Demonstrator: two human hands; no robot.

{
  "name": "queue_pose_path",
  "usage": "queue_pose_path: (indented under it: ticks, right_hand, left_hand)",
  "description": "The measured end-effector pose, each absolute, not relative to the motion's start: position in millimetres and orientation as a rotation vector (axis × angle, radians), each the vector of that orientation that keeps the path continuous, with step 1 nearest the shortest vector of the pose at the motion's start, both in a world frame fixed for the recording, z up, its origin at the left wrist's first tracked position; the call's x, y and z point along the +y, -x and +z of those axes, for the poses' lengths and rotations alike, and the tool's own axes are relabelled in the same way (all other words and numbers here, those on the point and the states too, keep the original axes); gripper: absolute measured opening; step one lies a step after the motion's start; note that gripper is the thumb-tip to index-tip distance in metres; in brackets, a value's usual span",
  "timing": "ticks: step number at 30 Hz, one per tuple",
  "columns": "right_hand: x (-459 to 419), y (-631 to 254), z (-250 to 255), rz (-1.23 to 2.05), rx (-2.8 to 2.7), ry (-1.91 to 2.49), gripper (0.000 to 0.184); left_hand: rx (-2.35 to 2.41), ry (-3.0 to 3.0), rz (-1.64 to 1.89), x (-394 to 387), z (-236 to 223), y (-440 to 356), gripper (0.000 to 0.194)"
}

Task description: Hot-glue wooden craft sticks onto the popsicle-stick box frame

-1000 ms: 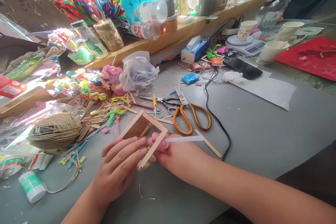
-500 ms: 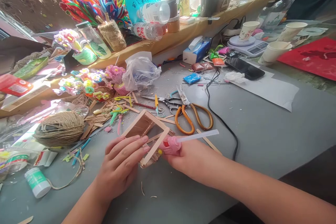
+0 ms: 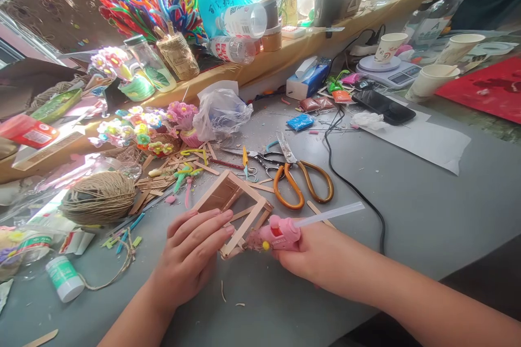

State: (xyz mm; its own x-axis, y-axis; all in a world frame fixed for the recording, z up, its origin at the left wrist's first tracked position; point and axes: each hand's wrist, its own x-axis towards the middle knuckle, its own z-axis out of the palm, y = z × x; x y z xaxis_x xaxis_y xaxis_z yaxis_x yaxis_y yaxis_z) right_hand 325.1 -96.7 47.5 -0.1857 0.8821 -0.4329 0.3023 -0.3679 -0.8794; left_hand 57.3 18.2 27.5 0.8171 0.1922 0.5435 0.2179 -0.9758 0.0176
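Observation:
My left hand (image 3: 195, 257) grips a small box-shaped frame of craft sticks (image 3: 249, 220) by its near left side, tilted above the grey table. The thumb is hidden behind it. In my right hand (image 3: 321, 252) is a pink hot glue gun (image 3: 283, 233), a clear glue stick (image 3: 329, 214) poking out of its back. The gun's nozzle end points left, close to the frame's lower right corner; I cannot tell whether it touches. Just beyond the frame lie scissors with orange handles (image 3: 303, 176) and a smaller dark-handled pair (image 3: 260, 158).
A ball of twine (image 3: 100, 198), loose craft sticks (image 3: 157, 184) and a glue bottle or tube (image 3: 65, 279) lie to the left. A black cable (image 3: 350, 187) runs down the right side. Behind are a crumpled plastic bag (image 3: 223, 114), a phone (image 3: 385, 107) and a kitchen scale (image 3: 388, 71).
My right hand has drawn the glue gun to the right, away from the frame, showing more of its front. The left hand and the frame stay nearly in place; the view shifts slightly.

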Motion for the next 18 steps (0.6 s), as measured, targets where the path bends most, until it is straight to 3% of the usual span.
queue_pose_path:
  ticks: [13, 18]
  right_hand:
    - [-104, -335, 45, 1.656, -1.346, 1.525, 0.035]
    - [-108, -353, 50, 1.686, -1.196, 1.621, 0.048]
  left_hand:
    - [-0.351, 2.956, -0.885, 18, 26, -58, 0.039]
    - [-0.341, 2.927, -0.887, 17, 26, -58, 0.038]
